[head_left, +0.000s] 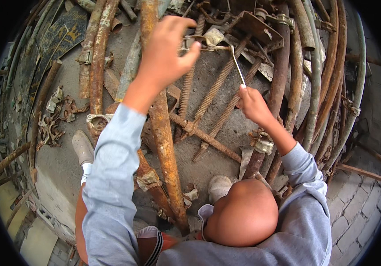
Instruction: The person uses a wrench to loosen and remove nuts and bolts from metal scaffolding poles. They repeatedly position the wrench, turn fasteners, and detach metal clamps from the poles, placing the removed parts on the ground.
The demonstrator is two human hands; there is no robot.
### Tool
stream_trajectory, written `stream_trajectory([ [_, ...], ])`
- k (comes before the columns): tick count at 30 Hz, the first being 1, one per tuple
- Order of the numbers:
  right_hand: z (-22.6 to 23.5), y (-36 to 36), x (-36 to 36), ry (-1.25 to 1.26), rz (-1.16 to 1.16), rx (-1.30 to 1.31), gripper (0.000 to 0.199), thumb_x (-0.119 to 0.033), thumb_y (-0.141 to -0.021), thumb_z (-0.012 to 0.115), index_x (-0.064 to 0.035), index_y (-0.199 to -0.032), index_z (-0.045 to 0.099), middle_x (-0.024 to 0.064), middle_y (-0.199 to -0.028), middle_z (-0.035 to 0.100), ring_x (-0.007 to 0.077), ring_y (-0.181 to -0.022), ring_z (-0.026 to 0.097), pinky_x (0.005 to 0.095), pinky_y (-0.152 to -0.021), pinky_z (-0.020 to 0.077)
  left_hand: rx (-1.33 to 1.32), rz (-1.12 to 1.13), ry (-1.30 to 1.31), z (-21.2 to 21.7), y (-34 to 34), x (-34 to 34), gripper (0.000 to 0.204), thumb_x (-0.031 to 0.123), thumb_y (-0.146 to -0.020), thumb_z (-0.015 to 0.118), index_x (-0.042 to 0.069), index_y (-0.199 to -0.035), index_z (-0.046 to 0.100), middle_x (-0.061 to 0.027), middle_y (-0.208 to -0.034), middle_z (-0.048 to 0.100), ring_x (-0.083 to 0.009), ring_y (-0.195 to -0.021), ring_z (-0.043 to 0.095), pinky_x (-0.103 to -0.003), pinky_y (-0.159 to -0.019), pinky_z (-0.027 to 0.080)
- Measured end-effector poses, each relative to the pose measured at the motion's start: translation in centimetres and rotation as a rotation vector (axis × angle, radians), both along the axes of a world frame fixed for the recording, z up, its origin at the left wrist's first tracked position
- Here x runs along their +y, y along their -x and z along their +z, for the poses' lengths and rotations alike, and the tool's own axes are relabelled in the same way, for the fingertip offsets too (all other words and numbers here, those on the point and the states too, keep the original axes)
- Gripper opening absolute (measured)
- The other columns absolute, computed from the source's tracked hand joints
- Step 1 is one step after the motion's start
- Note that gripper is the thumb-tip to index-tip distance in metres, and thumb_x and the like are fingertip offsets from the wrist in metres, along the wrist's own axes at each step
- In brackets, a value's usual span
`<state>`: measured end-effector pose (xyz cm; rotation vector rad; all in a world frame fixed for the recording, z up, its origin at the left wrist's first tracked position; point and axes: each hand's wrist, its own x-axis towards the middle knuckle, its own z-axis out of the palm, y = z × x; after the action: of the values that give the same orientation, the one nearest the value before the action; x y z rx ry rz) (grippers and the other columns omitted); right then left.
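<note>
My right hand (255, 105) is closed around the lower end of a thin metal wrench (238, 67). The wrench's far end meets a bolt on a rusty scaffold coupler (214, 38), lying among metal parts at the top middle. Just left of that coupler, my left hand (168, 52) is raised over a rusty pipe, its thumb and fingers apart with nothing visible between them. Below the coupler lie several rusty threaded rods (221, 86), one crossing the others near a large nut (190, 128).
A long orange-rusted pipe (163, 146) runs down the middle, left of the rods. Several bent-looking rusty pipes (332, 88) are stacked to the right. Loose couplers (50, 128) lie on the concrete floor (62, 162) to the left. A metal plate bracket (256, 30) sits beyond the rods.
</note>
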<state>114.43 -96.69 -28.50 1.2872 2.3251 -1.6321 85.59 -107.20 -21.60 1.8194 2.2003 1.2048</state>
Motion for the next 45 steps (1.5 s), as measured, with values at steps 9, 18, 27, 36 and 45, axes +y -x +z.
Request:
stream_trajectory([
  [9,-0.8,2.0,-1.9,-0.314,-0.143,-0.059,0.047,-0.036,-0.108,0.049,0.0007,-0.080,0.054,0.0239,-0.063,0.058,0.0427,-0.058,0.059,0.0507,-0.059,0.0438,-0.086,0.202,0.491,-10.8,-1.2,5.6,0.080,0.015,-0.085,0.073,0.028,-0.154,0.034,-0.0192,-0.152,0.038,-0.0471,-0.098,0.069,-0.055,-0.086,0.058],
  [18,-0.7,2.8,-1.8,-0.593,0.124,-0.075,0.043,-0.030,-0.108,0.049,0.0022,-0.081,0.058,0.0248,-0.063,0.060,0.0425,-0.056,0.062,0.0472,-0.055,0.0497,-0.143,0.167,0.634,-11.1,-0.8,6.0,0.079,-0.007,-0.084,0.068,0.031,-0.149,0.041,-0.0345,-0.142,0.031,-0.0517,-0.097,0.068,-0.053,-0.085,0.060],
  [27,4.3,2.5,6.0,-0.696,0.130,-0.081,0.041,-0.035,-0.104,0.057,0.0006,-0.084,0.061,0.0230,-0.064,0.061,0.0419,-0.058,0.063,0.0497,-0.056,0.0481,-0.229,0.173,0.661,-11.4,-0.7,5.6,0.065,0.001,-0.086,0.070,0.024,-0.141,0.047,-0.0320,-0.140,0.032,-0.0551,-0.108,0.061,-0.059,-0.093,0.053],
  [36,7.9,1.6,0.7,-0.715,0.181,-0.074,0.035,-0.034,-0.101,0.064,-0.0050,-0.082,0.058,0.0158,-0.057,0.058,0.0352,-0.048,0.059,0.0438,-0.051,0.0457,-0.028,0.150,-0.025,-11.9,-3.0,4.5,0.021,0.033,-0.090,0.077,0.012,-0.093,0.074,-0.0067,-0.132,0.061,-0.0322,-0.143,0.038,-0.069,-0.115,0.023],
  [45,11.0,3.9,16.8,-1.486,0.515,0.401,0.049,-0.028,-0.097,0.073,-0.0074,-0.063,0.042,0.0050,-0.060,0.038,0.0207,-0.054,0.040,0.0392,-0.053,0.0366,-0.295,-0.465,0.234,-1.5,-8.8,2.0,0.026,0.025,-0.094,0.065,0.009,-0.074,0.070,-0.0031,-0.065,0.063,-0.0212,-0.062,0.058,-0.045,-0.097,0.041],
])
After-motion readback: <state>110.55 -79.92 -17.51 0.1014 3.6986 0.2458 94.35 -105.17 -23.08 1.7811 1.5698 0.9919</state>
